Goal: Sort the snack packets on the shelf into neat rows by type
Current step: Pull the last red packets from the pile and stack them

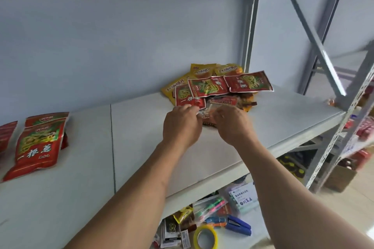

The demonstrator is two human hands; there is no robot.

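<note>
Most sorting is left, I judge: the shelf (222, 147) has wide bare room between the red row (34, 143) far left and the mixed pile (214, 89) by the far right post. My left hand (181, 125) and right hand (232, 125) curl into the pile's near edge (exact grip hidden).
</note>
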